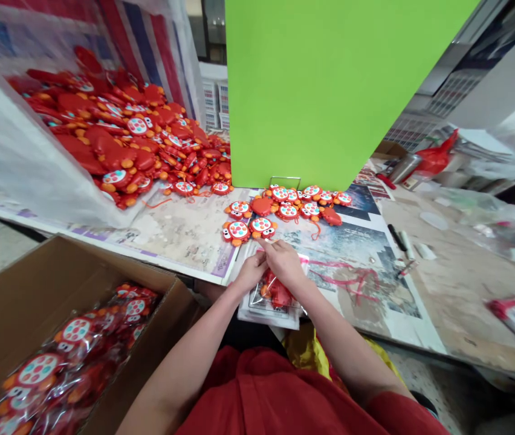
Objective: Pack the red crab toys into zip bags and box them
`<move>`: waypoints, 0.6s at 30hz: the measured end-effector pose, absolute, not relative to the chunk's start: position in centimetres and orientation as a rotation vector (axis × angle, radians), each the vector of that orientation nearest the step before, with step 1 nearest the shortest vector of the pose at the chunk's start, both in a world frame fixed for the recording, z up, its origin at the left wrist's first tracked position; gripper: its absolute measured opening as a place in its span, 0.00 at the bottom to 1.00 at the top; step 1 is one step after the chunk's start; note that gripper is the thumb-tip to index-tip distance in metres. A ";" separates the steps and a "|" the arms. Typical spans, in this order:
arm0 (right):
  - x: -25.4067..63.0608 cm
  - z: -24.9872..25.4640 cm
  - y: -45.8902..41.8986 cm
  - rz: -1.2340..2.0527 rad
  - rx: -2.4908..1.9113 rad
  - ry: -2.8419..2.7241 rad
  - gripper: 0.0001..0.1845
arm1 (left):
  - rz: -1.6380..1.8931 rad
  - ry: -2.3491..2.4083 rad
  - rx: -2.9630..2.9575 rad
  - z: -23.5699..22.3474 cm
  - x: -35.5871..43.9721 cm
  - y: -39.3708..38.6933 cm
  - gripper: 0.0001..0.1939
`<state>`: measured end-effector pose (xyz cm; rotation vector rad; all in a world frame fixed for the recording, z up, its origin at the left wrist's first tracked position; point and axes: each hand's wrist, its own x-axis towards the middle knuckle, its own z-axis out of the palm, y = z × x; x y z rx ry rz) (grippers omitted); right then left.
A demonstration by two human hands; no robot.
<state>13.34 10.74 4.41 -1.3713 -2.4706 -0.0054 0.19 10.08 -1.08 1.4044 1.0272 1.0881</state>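
Note:
Close together at the table's front edge, my left hand (251, 271) and my right hand (283, 261) are closed on the upper end of a clear plastic bag (257, 298). Inside the bag lies a red crab-shaped toy (280, 295), partly covered by my right hand. My fingertips overlap, so the exact grip is hidden. Under the bag is a stack of flat clear bags (251, 315). Just beyond my fingers sit two crab toys, one (262, 226) with a white dotted shell and orange claws. Several more stand in rows behind them.
A large woven sack (49, 139) spills a heap of red crab toys (116, 145) at the left. Below it, a cardboard box (35, 284) holds bagged toys. A green panel (312, 90) rises behind the rows. Pink ribbon (352, 281) and markers (406, 244) lie to the right.

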 end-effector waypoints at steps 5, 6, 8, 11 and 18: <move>14.9 3.2 12.6 0.242 -1.326 -2.222 0.24 | 1.064 0.968 1.415 -1.5 0.3 10.0 0.14; 16.0 2.9 13.2 0.295 -1.350 -2.118 0.23 | 1.066 0.944 1.382 -1.6 0.3 10.0 0.15; 19.4 2.0 14.5 0.323 -1.458 -1.896 0.21 | 1.078 0.913 1.295 -1.6 0.4 10.0 0.15; 27.1 0.7 15.5 0.232 -1.746 -1.630 0.18 | 1.092 0.911 1.174 -1.5 0.4 9.9 0.15; 39.4 0.2 12.1 -0.137 -2.255 -1.686 0.17 | 1.027 0.931 1.022 -0.6 0.3 9.8 0.18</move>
